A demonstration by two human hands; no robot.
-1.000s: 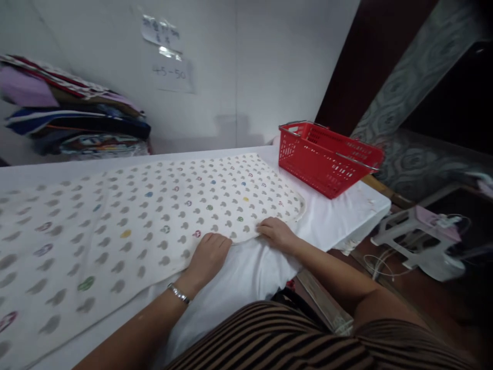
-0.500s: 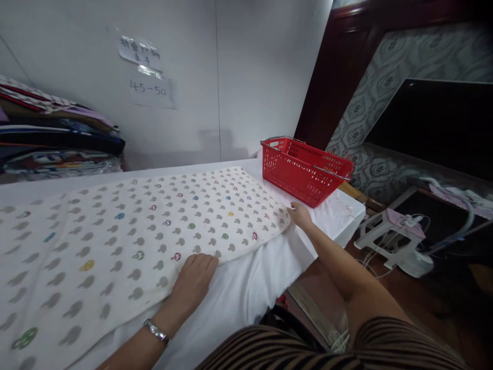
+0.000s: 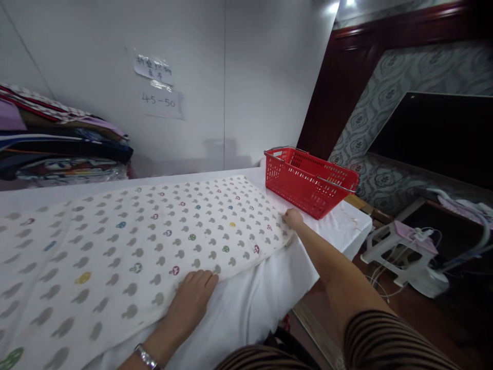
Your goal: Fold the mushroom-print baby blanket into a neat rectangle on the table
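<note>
A white cloth printed with grey and coloured mushrooms (image 3: 154, 252) lies spread along the table, its far part smooth. My left hand (image 3: 194, 293), with a metal band at the wrist, is on the near edge of this cloth. Its fingers are bent over the edge and the fingertips are hidden. Over at the cloth's right end, my right hand (image 3: 295, 220) is closed on the border, close to the red basket.
A red plastic basket (image 3: 308, 180) with metal handles stands at the table's right end. White fabric (image 3: 265, 293) covers the table. Folded textiles (image 3: 57, 139) are stacked at the far left. Right of the table are a stool (image 3: 400, 252) and cables.
My right hand has shifted slightly left along the cloth's right border, its fingers now more closed. The left hand stays at the near edge. The camera view has tilted a little upward.
</note>
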